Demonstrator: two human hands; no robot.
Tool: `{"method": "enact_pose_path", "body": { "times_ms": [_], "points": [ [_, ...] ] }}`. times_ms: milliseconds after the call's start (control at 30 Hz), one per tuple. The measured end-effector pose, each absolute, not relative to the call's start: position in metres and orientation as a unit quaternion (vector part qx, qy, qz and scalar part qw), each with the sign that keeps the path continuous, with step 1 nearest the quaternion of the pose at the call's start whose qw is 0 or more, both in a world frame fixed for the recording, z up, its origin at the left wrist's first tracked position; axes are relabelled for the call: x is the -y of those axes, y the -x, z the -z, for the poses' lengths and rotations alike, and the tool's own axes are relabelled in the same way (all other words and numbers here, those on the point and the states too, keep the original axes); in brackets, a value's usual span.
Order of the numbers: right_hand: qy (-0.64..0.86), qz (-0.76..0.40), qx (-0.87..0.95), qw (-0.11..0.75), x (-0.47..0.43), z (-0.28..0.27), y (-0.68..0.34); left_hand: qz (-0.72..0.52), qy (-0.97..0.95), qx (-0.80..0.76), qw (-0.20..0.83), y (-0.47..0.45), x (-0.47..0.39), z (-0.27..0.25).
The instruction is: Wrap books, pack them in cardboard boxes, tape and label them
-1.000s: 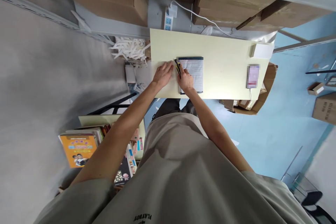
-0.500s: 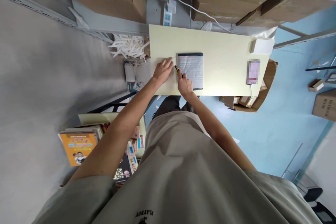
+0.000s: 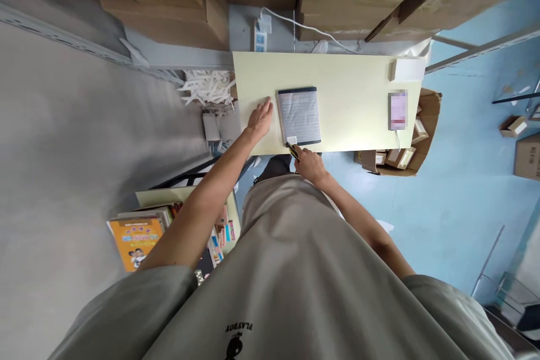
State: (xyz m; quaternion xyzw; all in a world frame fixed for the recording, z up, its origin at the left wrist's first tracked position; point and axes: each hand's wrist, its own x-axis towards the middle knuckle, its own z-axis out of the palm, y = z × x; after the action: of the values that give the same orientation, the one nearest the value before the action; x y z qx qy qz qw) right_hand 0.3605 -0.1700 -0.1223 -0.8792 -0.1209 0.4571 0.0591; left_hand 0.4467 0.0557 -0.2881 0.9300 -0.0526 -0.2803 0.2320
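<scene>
A flat, book-like package (image 3: 299, 117) in clear film lies on the pale yellow table (image 3: 350, 107); its top and bottom edges are dark, and a small white label shows at its lower left corner. To its left, my left hand (image 3: 260, 117) rests with fingers stretched out, close to the film's left margin. A black and yellow utility knife (image 3: 292, 151) is gripped in my right hand (image 3: 310, 164) at the table's front edge. Its tip is by the package's lower left corner; whether it touches the film I cannot tell.
A phone (image 3: 397, 110) on a cable and a white box (image 3: 407, 70) sit at the table's right end. Cardboard boxes (image 3: 354, 5) fill the shelf behind, near a power strip (image 3: 260, 39). Paper strips (image 3: 206, 87) heap at the left; books (image 3: 137, 239) stand lower left.
My right hand has drawn the utility knife toward me along the package's left side to its near corner. My left hand stays flat at the left. The view has shifted slightly.
</scene>
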Motion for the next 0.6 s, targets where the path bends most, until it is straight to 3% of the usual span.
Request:
{"method": "enact_pose_path", "body": {
  "times_ms": [333,600],
  "points": [
    [0.925,-0.236,0.015,0.296,0.260,0.102,-0.421,0.262,-0.934,-0.016,0.240,-0.439,-0.012,0.231],
    [0.930,0.052,0.086,0.354,0.303,0.053,-0.566,-0.022,-0.938,0.109,0.327,-0.544,0.064,0.109]
  ]
}}
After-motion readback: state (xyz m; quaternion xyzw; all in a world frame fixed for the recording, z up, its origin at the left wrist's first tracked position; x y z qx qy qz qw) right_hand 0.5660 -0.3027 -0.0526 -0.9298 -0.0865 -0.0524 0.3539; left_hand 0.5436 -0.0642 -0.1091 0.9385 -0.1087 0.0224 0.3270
